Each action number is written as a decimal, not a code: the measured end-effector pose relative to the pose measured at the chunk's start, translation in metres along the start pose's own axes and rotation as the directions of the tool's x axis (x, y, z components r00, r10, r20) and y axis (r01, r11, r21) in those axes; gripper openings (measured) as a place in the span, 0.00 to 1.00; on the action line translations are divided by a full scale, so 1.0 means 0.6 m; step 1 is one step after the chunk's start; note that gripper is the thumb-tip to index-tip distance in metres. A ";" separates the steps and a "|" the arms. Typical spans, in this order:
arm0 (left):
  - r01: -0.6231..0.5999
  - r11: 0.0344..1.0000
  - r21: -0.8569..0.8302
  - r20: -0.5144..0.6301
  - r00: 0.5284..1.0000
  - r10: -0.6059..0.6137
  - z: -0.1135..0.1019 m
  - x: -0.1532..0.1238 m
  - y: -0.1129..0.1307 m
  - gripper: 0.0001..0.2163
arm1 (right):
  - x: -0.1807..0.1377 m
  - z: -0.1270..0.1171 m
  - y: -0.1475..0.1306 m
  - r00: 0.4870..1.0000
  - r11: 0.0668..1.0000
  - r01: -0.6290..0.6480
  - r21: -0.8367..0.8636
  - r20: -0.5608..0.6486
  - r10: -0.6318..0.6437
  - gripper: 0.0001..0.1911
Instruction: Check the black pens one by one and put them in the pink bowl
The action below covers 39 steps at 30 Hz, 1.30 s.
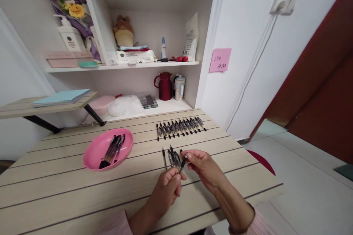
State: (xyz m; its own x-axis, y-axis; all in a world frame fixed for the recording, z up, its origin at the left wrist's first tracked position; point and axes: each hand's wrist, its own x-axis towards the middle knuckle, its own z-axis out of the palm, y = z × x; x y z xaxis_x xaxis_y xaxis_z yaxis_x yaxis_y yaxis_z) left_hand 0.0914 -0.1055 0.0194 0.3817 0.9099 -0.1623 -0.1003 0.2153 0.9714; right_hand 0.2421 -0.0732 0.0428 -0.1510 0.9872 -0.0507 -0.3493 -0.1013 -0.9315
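Observation:
My left hand point(168, 185) is closed around the lower barrel of a black gel pen point(183, 163), which points up and to the right. At the pen's upper end, the thumb and fingers of my right hand point(204, 169) pinch its tip; whether a small piece sits between them I cannot make out. Just beyond my hands lie an uncapped pen point(164, 158) and several pens and black caps point(170, 157), partly covered by my fingers. Farther back, a neat row of pens with caps point(179, 127) stretches across the table.
A pink dish point(91, 156) with several black pens point(113, 150) stands left on the striped table point(82, 194). Behind are a small raised stand point(16, 107), a red jug point(165, 86), a cup point(180, 88) and a white shelf point(165, 65). A red stool point(261, 162) shows beyond the right edge.

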 end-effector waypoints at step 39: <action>-0.011 0.999 0.045 -0.006 1.000 0.012 -0.003 0.001 -0.004 0.09 | 0.003 0.003 0.011 0.999 0.996 -0.035 0.086 -0.013 0.036 0.14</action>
State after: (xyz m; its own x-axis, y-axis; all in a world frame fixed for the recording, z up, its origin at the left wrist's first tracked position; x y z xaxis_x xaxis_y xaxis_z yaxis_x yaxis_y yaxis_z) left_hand 0.0904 -0.1045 0.0169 0.3746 0.9146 -0.1520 -0.0627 0.1886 0.9800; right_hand 0.2381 -0.0720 0.0369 -0.1518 0.9844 -0.0892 -0.4224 -0.1462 -0.8945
